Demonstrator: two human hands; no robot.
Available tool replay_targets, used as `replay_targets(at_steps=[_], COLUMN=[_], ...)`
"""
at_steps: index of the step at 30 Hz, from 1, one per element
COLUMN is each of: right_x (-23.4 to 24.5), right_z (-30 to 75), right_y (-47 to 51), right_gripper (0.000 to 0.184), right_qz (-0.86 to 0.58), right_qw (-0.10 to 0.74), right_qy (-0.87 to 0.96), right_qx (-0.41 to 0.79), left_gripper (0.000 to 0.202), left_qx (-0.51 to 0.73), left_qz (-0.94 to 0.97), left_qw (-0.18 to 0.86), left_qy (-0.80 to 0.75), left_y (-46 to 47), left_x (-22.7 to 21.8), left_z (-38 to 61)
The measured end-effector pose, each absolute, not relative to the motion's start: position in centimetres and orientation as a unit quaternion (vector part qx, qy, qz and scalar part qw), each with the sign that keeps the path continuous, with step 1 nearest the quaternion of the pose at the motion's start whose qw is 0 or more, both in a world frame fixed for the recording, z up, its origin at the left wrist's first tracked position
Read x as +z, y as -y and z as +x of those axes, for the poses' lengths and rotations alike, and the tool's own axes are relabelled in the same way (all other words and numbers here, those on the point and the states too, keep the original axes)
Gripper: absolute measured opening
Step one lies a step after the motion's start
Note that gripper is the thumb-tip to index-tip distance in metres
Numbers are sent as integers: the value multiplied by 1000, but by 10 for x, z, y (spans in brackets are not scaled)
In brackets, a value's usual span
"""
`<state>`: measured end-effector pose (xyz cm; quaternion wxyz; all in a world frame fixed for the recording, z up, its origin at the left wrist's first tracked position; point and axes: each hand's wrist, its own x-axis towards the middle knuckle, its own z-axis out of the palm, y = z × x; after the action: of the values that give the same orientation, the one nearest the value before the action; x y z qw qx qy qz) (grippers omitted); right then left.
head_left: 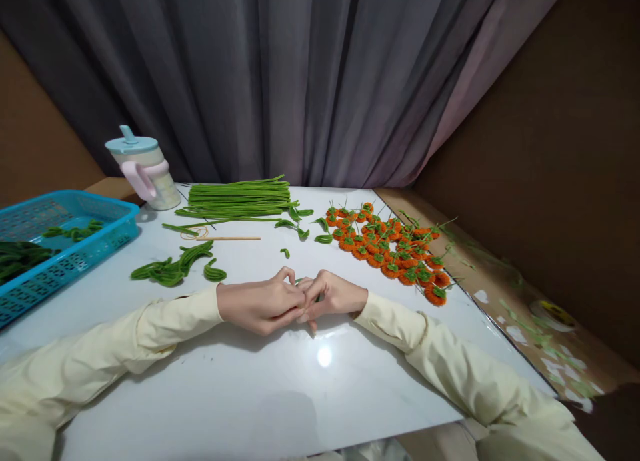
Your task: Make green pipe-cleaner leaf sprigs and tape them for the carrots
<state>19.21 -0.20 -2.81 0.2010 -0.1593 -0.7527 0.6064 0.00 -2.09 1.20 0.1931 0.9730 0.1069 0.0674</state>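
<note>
My left hand (265,303) and my right hand (331,294) meet above the white tabletop, fingertips pressed together. Both are closed around a small green pipe cleaner piece, mostly hidden, with only bits of green showing between the fingers. Just beyond them lies a tiny curled green piece (285,253). Bent green pipe cleaners (173,266) lie in a pile past my left forearm, with a looped one (215,271) beside them. Farther off are folded green leaf shapes (300,224) and a stack of straight green pipe cleaners (237,199).
Many orange pipe cleaner persimmons with green tops (393,264) cover the right side of the table (225,394). A blue basket (75,274) holding green pieces stands left, near a lidded cup (147,167). A thin wooden stick (229,238) lies mid-table. Scraps and a tape roll (553,315) are at far right.
</note>
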Motion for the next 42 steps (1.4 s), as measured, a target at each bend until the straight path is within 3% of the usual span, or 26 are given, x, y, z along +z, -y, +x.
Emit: replay_targets(at_steps=[16,29,42], right_x=[-22,-22,-20], right_z=[194,194,191], right_y=[2,6,8], right_gripper=[26,39,25], right_qz=[-113,-135,-105], right_qw=[149,45,93], right_qy=[743,696,620], right_qx=[643,704,772], left_gripper=[19,29,33], left_qx=[78,32,71], left_qz=[934,903,873], left_qw=[330,417,472], left_qy=[-109,-99,-98], left_y=[23,24,25], left_x=[9,22,25], left_z=[2,3,4])
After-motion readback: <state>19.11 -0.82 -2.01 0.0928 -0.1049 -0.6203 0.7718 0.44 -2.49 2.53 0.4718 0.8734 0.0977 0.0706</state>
